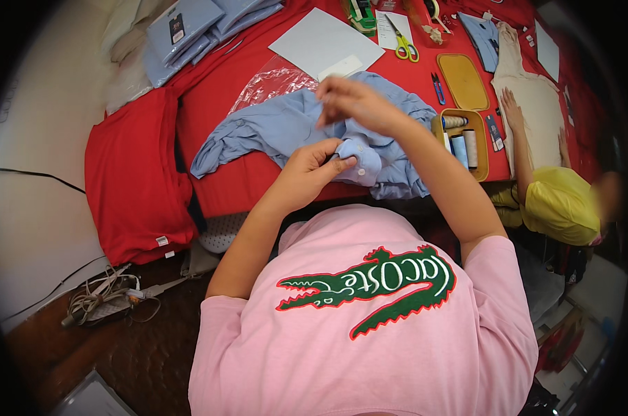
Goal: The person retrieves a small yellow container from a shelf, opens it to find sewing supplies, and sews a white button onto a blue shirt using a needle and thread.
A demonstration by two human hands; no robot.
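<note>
A light blue button shirt lies crumpled along the near part of the red-covered table. My left hand pinches a folded edge of it, with the thumb on top; small pale buttons show on this part, which may be a cuff or the collar. Above the shirt, to the right of the left hand, my right hand is raised and smeared by motion. Its fingers look bent, but whether they hold anything thin cannot be made out.
Right of the shirt are a yellow tin of thread spools, its lid and blue thread snips. Yellow-handled scissors and white card lie farther back. Folded red garments hang at left. A person in yellow handles beige cloth.
</note>
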